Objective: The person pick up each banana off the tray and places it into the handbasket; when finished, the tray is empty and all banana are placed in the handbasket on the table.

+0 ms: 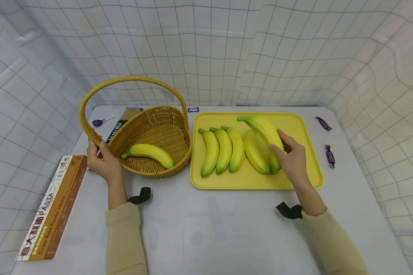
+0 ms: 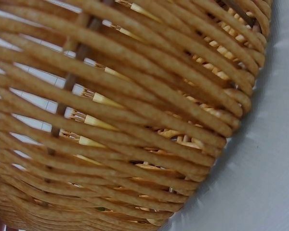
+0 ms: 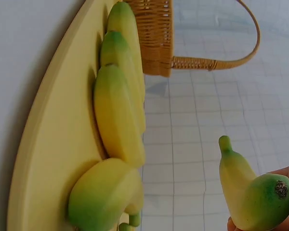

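The right hand [image 1: 292,156] pinches 1 banana [image 1: 264,128], stem [image 1: 241,118] slanting left; the basket [image 1: 181,131] lies that way, gripped by the left hand [image 1: 106,162].

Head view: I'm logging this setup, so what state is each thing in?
Basket: handle up, one banana inside
Tray: flat, bananas on it
Held banana: unpeeled, raised above the tray
Left hand: gripping the basket at its handle's base
Right hand: gripping the held banana
Candies: wrapped, on the table
Lollipop: wrapped, lying down
Pasta box: lying down; sealed or not, cannot tell
Dark box: partly hidden by the basket
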